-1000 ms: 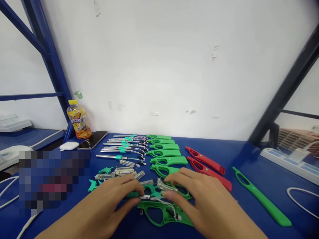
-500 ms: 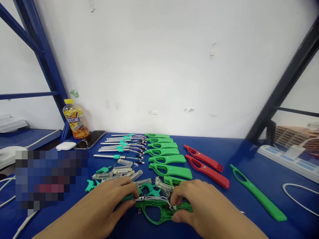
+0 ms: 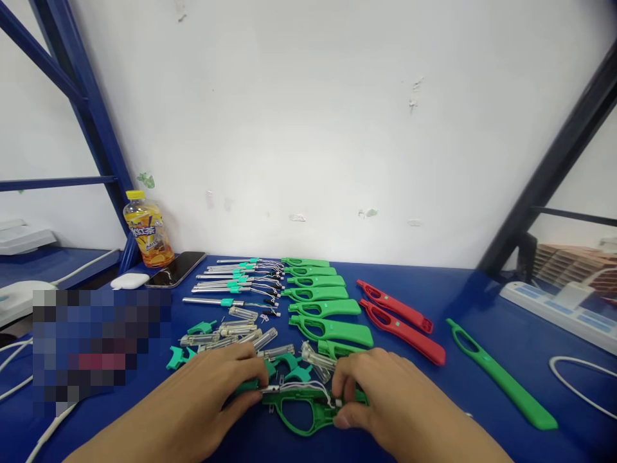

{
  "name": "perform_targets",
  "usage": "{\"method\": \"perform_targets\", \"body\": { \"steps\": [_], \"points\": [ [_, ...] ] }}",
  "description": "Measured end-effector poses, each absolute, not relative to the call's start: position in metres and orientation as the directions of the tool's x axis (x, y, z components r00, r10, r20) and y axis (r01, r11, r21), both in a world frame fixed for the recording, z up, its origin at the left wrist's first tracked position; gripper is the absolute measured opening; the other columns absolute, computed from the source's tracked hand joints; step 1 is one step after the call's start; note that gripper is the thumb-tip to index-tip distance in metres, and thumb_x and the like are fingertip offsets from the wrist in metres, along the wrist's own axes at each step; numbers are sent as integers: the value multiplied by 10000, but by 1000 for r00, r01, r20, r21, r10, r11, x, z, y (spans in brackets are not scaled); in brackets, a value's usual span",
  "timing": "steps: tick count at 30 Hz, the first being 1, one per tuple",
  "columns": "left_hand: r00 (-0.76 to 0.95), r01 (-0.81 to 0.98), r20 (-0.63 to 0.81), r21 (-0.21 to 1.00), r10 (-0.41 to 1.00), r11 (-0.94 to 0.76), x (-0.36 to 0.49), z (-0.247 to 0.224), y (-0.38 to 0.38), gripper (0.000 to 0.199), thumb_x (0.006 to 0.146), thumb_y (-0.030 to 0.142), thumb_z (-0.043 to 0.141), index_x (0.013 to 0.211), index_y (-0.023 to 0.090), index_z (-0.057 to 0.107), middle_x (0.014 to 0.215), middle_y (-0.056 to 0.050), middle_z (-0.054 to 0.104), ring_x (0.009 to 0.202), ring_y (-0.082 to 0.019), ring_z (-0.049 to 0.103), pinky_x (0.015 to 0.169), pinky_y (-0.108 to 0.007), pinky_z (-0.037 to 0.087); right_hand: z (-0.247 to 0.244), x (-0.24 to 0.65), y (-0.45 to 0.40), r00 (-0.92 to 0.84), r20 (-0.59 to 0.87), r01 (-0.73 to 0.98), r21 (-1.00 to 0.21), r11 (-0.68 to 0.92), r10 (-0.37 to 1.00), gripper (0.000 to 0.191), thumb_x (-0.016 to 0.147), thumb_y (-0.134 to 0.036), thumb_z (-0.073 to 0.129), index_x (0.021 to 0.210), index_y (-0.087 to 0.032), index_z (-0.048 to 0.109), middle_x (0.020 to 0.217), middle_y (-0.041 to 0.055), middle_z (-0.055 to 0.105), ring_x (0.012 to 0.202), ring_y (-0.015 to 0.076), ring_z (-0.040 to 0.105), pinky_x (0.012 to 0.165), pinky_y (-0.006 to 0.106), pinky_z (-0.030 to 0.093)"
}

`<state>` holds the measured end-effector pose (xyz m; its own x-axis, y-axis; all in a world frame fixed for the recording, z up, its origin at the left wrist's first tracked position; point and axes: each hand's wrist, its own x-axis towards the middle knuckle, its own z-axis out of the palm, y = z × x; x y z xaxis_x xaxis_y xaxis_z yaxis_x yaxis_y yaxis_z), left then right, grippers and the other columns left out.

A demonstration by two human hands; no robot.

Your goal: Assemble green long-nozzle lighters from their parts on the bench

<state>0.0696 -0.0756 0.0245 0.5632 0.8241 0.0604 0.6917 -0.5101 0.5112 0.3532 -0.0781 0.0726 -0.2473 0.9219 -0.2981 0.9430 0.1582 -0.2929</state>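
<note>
In front of me lies an open green lighter shell (image 3: 315, 427), its hollow inside facing up and its loop towards the middle. My left hand (image 3: 230, 379) pinches a metal lighter tube (image 3: 272, 388) at the shell's narrow end; most of the tube is hidden by the fingers. White wires (image 3: 306, 386) run from the tube along the shell to the right. Fingers and thumb of my right hand (image 3: 366, 399) close round the shell's wide end, beside a small white part (image 3: 338, 403) at the wires' end.
Clear lighter tanks (image 3: 270, 339) and teal triggers (image 3: 180, 357) lie just beyond my hands. Behind are tubes with wires (image 3: 212, 301) and green shells (image 3: 332, 330). Red shells (image 3: 405, 331), another green shell (image 3: 506, 376) and a power strip (image 3: 559, 312) are rightward; a phone (image 3: 176, 269) and bottle (image 3: 149, 235) leftward.
Hardly anything differs. Both hands keep their grip on the tube and the shell, with a slight shift of the right fingers. The whole view has moved a little.
</note>
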Motion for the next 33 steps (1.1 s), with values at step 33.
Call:
{"method": "perform_targets", "body": {
  "steps": [33],
  "points": [
    [556,738,-33,480,831,-475,72,23,-79,200,1120,220,597,1018,332,728,1145,49,777,1072,-193,738,912,-287,476,66,350,-80,-283,-263,921,-342,185,922,196,868,-86,897,910,-254,805,949,-18,850,918,217,741,683,277,326]
  ]
}}
